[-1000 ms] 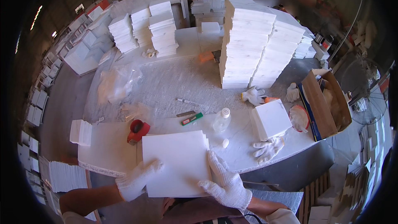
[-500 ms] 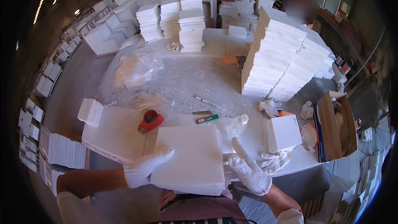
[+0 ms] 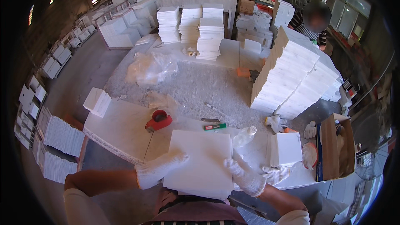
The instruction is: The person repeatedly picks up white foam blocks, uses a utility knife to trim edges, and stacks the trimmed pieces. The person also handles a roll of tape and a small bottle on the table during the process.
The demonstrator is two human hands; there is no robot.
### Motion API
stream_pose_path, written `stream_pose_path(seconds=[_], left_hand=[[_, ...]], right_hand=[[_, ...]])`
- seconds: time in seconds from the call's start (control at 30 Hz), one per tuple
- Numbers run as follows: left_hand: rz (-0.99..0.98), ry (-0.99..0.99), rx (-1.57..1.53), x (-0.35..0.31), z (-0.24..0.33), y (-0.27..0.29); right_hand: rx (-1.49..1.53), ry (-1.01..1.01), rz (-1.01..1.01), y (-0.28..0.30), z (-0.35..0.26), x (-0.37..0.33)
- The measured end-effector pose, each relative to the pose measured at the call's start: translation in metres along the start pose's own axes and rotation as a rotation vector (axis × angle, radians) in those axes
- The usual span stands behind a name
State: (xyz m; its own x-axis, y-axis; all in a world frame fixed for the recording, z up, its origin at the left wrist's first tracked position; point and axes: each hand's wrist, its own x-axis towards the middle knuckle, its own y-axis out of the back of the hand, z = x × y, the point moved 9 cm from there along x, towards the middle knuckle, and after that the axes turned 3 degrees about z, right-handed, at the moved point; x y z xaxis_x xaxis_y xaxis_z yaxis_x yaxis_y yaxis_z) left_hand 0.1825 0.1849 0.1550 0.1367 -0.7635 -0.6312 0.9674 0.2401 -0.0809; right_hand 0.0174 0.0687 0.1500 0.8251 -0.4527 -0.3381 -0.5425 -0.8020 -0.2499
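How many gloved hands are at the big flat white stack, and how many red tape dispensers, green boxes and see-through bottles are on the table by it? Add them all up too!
Gloved hands: 2 (left hand, right hand)
Red tape dispenser: 1
Green box: 1
See-through bottle: 1
Total: 5

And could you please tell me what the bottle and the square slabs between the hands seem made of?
Bottle: smooth, clear plastic by its see-through wall, though glass is possible. Square slabs: matt white stone or ceramic, perhaps, from their straight edges and even faces.
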Motion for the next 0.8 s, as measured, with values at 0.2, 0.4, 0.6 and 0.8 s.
stream_pose_path(seconds=[0.2,0.4,0.6,0.8], left_hand=[[0.072,-0.105,0.130,-0.020,0.003,0.006],[0.310,-0.103,-0.021,-0.054,-0.006,0.026],[0.357,-0.394,-0.216,-0.075,-0.090,0.075],[0.422,-0.674,0.911,-0.118,-0.192,0.168]], right_hand=[[-0.195,0.238,0.035,-0.015,-0.025,-0.006],[-0.140,0.317,0.079,-0.045,-0.045,-0.021],[-0.251,0.330,0.071,-0.103,-0.032,-0.022],[-0.613,0.632,0.170,-0.180,-0.011,0.000]])
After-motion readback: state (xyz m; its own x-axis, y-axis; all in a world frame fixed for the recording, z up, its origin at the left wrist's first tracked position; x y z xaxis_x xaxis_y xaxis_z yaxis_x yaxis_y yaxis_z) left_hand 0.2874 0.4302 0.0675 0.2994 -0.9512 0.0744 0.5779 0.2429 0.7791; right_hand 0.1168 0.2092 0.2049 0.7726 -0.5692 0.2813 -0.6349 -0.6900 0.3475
